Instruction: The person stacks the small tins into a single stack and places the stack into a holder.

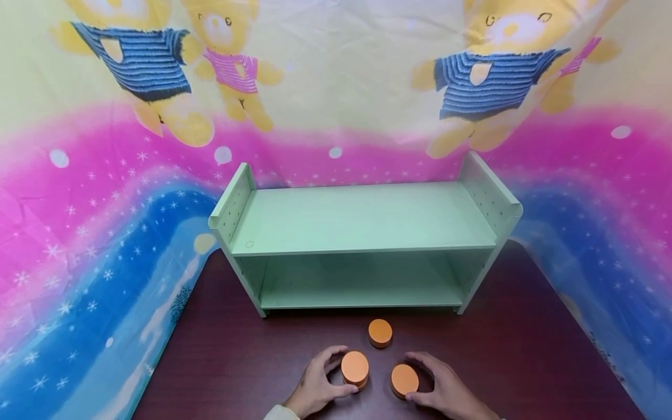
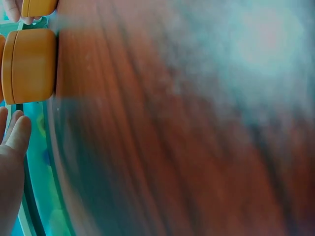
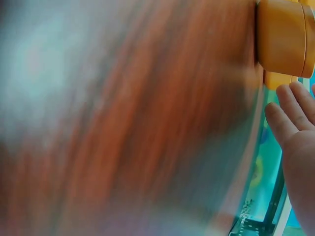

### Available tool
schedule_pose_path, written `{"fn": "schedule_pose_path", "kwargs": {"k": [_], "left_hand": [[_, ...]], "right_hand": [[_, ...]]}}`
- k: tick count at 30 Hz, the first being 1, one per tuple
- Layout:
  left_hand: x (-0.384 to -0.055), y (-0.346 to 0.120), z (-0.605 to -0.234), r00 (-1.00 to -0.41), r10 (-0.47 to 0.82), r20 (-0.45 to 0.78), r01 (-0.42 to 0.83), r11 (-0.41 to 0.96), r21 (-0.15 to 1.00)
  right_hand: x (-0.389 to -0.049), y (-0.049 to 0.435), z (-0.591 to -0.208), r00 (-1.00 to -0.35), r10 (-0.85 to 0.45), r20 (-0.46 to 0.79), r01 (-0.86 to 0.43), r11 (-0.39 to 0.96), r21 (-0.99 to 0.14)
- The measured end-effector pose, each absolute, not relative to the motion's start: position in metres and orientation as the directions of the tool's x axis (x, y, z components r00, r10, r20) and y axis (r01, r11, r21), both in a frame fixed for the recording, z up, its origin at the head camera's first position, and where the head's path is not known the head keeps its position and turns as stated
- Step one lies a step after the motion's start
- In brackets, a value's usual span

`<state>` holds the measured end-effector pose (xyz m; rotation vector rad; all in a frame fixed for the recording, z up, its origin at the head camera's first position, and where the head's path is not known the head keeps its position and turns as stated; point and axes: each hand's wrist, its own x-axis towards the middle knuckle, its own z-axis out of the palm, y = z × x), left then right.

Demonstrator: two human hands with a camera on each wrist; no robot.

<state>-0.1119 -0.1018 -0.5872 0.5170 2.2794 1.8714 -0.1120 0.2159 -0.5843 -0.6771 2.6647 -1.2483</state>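
In the head view my left hand (image 1: 320,380) grips a short stack of orange round lidded containers (image 1: 354,367), thumb at the near side and a finger at the far side. The left wrist view shows the lower container (image 2: 32,66) from the side, other fingers (image 2: 18,132) apart from it. My right hand (image 1: 443,388) is around a single orange container (image 1: 404,380); its thumb touches the near edge, while the forefinger reaches past the far side. Straight fingers (image 3: 290,110) show beside that container (image 3: 283,37) in the right wrist view. Another orange container (image 1: 380,332) stands farther back, between the hands.
A pale green two-tier shelf (image 1: 362,219) with raised sides stands at the back of the dark red-brown table (image 1: 220,361). Behind and around it hangs a cloth (image 1: 336,87) printed with bears and snowflakes.
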Motion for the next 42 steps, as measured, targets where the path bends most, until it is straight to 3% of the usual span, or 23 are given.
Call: {"fn": "schedule_pose_path", "kwargs": {"k": [12, 35, 42], "left_hand": [[-0.1132, -0.0988, -0.5863, -0.932, 0.353, 0.085, 0.155, 0.176, 0.972], [-0.1127, -0.0959, -0.5847, -0.948, 0.316, 0.019, 0.084, 0.194, 0.977], [-0.113, -0.0962, -0.5857, -0.946, 0.324, 0.016, 0.074, 0.168, 0.983]], "right_hand": [[-0.1112, 0.2101, -0.5909, -0.884, -0.453, 0.119, -0.389, 0.57, -0.723], [-0.1142, 0.2099, -0.5849, -0.885, -0.464, -0.048, -0.253, 0.564, -0.786], [-0.1122, 0.2087, -0.5835, -0.891, -0.452, -0.043, -0.242, 0.554, -0.796]]}}
